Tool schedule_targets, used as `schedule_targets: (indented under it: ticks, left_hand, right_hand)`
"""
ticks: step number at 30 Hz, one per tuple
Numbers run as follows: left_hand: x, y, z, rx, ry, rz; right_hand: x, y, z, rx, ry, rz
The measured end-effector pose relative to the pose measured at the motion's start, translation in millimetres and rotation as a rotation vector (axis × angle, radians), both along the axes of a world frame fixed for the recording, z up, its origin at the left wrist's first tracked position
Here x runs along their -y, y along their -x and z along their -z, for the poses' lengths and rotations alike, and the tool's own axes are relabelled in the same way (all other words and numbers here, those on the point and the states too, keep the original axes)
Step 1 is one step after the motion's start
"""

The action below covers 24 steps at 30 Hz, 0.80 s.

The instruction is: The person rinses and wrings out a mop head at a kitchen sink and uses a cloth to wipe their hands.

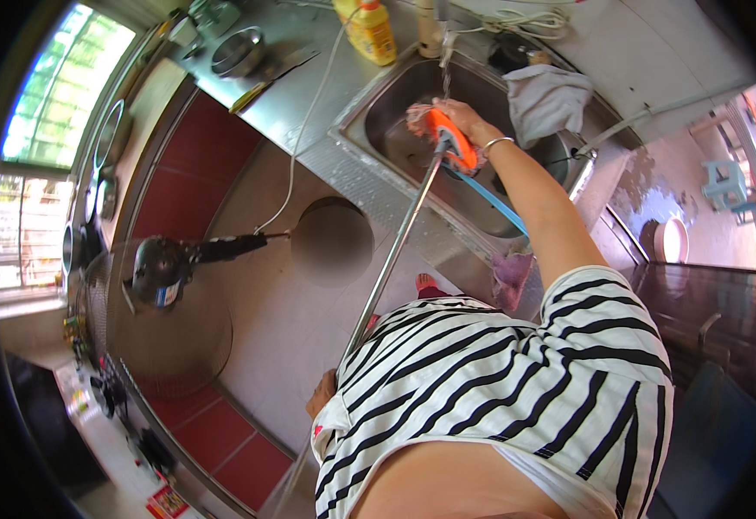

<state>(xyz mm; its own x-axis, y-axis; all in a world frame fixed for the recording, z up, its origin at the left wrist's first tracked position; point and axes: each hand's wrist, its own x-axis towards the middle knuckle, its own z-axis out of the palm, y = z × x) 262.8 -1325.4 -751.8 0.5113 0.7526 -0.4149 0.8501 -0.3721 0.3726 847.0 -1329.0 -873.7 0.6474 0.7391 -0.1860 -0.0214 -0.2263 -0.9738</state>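
Observation:
A flat mop with an orange plastic head (453, 141) and a shaggy pinkish pad (420, 122) is held over the steel sink (410, 156). My right hand (461, 120), with a bangle at the wrist, grips the far side of the mop head. Water runs from the tap (444, 48) down beside that hand. The metal pole (396, 256) slants back towards my body. Beside my striped shirt, my left hand (321, 393) is curled around the pole's lower part, partly hidden by the shirt. A blue stick (491, 200) lies across the sink below my right forearm.
A grey cloth (546, 100) hangs at the sink's right side, a purple cloth (511, 277) at its front. A yellow bottle (374, 32), a steel bowl (238, 53) and a knife (251, 97) stand or lie on the counter. A fan (157, 311) with a white cord stands left.

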Motion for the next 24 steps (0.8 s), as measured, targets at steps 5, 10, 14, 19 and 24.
schedule_targets:
  ticks: [5,10,14,19,24]
  left_hand:
    - [0.6,7.8,2.4,0.040,0.119,-0.032]
    - [-3.7,14.2,11.3,0.095,0.238,-0.066]
    - [-4.7,0.7,8.4,0.172,0.435,-0.107]
    - [-4.7,8.6,26.2,-0.036,0.001,-0.112]
    - [-6.2,-14.5,7.0,-0.038,-0.172,-0.084]
  right_hand:
    - [-28.1,3.2,8.2,0.208,0.055,0.113]
    - [-25.7,45.9,-35.7,-0.061,-0.091,0.185]
    - [-23.7,38.3,17.8,-0.233,-0.356,0.339]
    - [-10.8,14.2,24.6,-0.109,-0.117,0.125]
    - [-20.9,-14.1,-9.1,0.170,-0.209,0.237]
